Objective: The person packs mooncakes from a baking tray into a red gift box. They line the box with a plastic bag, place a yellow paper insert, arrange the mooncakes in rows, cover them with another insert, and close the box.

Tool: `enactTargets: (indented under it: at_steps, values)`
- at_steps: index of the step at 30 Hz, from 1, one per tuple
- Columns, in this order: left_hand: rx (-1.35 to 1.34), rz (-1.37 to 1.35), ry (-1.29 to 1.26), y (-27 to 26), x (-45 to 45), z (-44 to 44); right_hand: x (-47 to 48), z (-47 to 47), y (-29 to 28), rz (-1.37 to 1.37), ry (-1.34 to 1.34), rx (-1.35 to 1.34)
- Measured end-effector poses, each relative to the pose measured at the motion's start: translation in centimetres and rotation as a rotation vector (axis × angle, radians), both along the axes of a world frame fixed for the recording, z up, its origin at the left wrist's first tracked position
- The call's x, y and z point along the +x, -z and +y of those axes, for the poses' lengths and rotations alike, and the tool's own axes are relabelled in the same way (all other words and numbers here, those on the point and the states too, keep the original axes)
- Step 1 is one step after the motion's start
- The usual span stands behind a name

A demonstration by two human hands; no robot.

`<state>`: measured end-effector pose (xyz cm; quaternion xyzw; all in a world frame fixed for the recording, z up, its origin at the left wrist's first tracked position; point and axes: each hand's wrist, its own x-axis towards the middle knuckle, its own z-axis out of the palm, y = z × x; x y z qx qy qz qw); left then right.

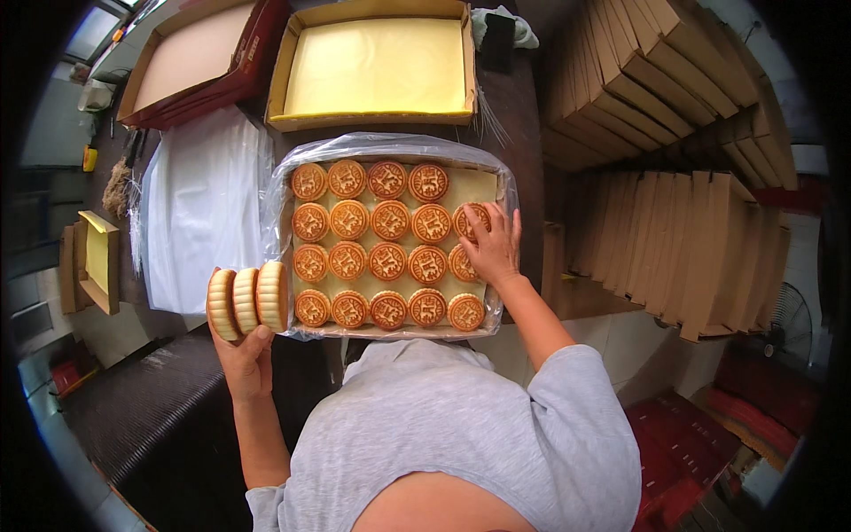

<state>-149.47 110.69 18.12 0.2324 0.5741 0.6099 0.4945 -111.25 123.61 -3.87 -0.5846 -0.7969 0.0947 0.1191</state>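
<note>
In front of me lies a shallow cardboard tray [392, 328] lined with a clear plastic bag [399, 143]. Round golden-brown mooncakes [389, 261] with stamped tops sit in it in four rows; bare yellowish liner paper [473, 184] shows in the far right corner. My left hand [247, 362], left of the tray, grips a row of three mooncakes [246, 300] on edge, their pale fluted sides facing up. At the tray's right side my right hand [495, 249] has its thumb and fingers around a mooncake [471, 223] in the second row, partly covering the one below.
Beyond the tray stand a yellow-lined cardboard box [375, 66] and a red box [193, 66]. Clear plastic bags [203, 219] lie at left. Cardboard trays [665, 246] are stacked at right, near a fan [791, 326]. Twist ties [490, 120] lie behind the tray.
</note>
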Motion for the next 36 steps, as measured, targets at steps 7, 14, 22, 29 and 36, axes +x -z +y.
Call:
enactTargets:
  at_steps: [7,14,22,29,36]
  values:
    - [-0.027,-0.056,-0.023,1.0,-2.3,1.5,2.0,-0.8,-1.9,-0.026,-0.145,0.003]
    - [-0.009,0.031,0.057,2.0,-0.8,5.2,-1.2,2.7,-4.9,0.187,0.040,0.057]
    - [0.231,0.436,0.476,11.8,13.2,13.5,-7.4,0.6,-7.9,1.500,0.352,-0.858]
    - [0.131,0.096,0.187,14.9,11.9,12.9,-1.9,6.2,-0.7,1.047,0.531,-0.337]
    - [0.027,0.759,-0.298,18.2,-5.4,10.3,-3.1,7.1,-0.6,-0.135,0.268,0.128]
